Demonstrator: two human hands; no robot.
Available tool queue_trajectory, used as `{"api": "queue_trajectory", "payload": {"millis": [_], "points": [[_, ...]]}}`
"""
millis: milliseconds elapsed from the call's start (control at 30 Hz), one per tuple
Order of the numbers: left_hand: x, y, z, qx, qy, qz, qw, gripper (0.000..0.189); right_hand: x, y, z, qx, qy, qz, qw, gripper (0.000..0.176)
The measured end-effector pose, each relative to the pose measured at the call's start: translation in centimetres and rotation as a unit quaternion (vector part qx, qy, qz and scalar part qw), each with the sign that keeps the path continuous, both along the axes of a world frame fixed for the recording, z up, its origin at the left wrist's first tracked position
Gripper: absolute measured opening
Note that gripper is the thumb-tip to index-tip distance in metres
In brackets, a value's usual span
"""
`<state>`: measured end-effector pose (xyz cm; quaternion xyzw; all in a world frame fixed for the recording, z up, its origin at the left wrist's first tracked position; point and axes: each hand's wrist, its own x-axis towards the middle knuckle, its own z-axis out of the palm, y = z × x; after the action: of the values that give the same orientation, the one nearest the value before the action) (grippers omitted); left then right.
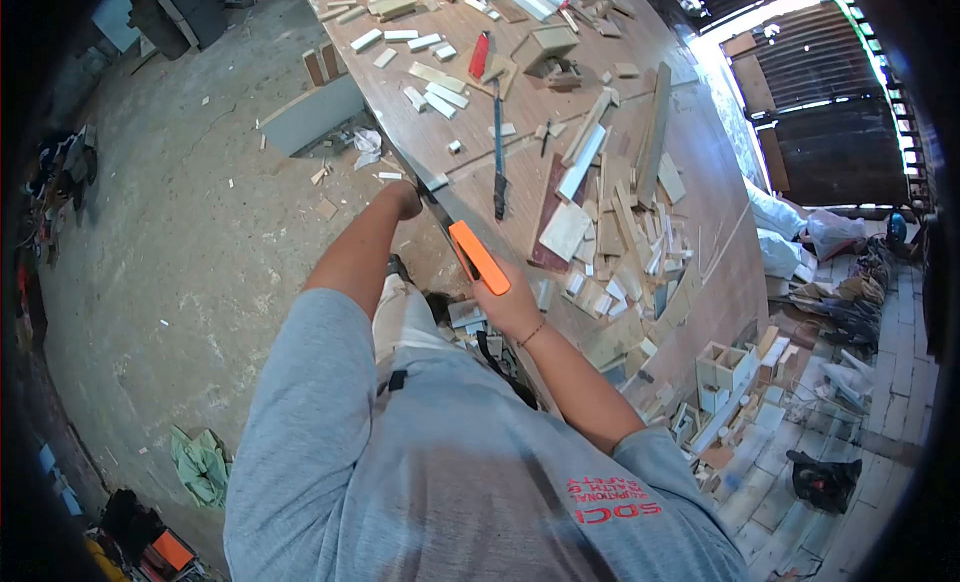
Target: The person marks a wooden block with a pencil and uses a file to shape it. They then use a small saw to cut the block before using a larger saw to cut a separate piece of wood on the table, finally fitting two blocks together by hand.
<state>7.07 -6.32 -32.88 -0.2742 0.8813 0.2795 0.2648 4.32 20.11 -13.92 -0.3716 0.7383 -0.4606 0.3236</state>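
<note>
My right hand [508, 300] is wrapped round the orange handle [480, 258] of a handsaw, near the front edge of the workbench. The saw's dark blade [437, 210] points away from me, up to the bench edge. Just left of the blade, my left hand [405, 198] is bent in closed at that edge, its fingers mostly hidden behind the back of the hand. A small white-faced wood piece [438, 182] lies on the bench right by the blade's far end. Whatever the left hand grips is out of sight.
On the workbench [400, 102] lie a blue-black bar-like tool [499, 152], a red-handled tool [480, 54], a wooden block [545, 44] and many cut wood strips. Offcuts heap at the right [615, 242]. A grey board [310, 115] leans left of the bench; more scraps [725, 372] lie at lower right.
</note>
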Motion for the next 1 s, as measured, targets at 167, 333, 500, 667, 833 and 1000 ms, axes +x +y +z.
{"api": "queue_trajectory", "payload": {"millis": [167, 333, 500, 667, 833, 1000], "points": [[-0.7, -0.9, -0.9, -0.009, -0.08, -0.038, 0.996, 0.035, 1.6, 3.0, 2.1, 0.028, -0.001, 0.003, 1.0, 0.04], [-0.9, -0.2, -3.0, -0.037, -0.066, -0.08, 0.994, 0.032, 2.2, 9.8, 10.5, 0.076, -0.004, 0.008, 0.997, 0.044], [-0.8, 0.2, 1.2, -0.031, -0.069, -0.054, 0.996, 0.032, 1.0, 10.5, 14.7, 0.133, 0.004, 0.035, 0.991, 0.049], [-0.2, -0.9, -3.9, -0.018, 0.007, -0.048, 0.999, 0.029, -1.3, 3.9, 18.9, 0.162, -0.108, 0.064, 0.979, 0.051], [-0.3, -0.9, -4.1, -0.048, 0.046, -0.055, 0.996, 0.03, -0.1, 4.9, 18.3, 0.134, -0.029, 0.09, 0.987, 0.05], [-0.3, 0.0, -0.8, -0.021, -0.047, -0.077, 0.996, 0.037, 1.9, 13.3, 11.4, 0.14, 0.016, 0.03, 0.989, 0.05]]}}
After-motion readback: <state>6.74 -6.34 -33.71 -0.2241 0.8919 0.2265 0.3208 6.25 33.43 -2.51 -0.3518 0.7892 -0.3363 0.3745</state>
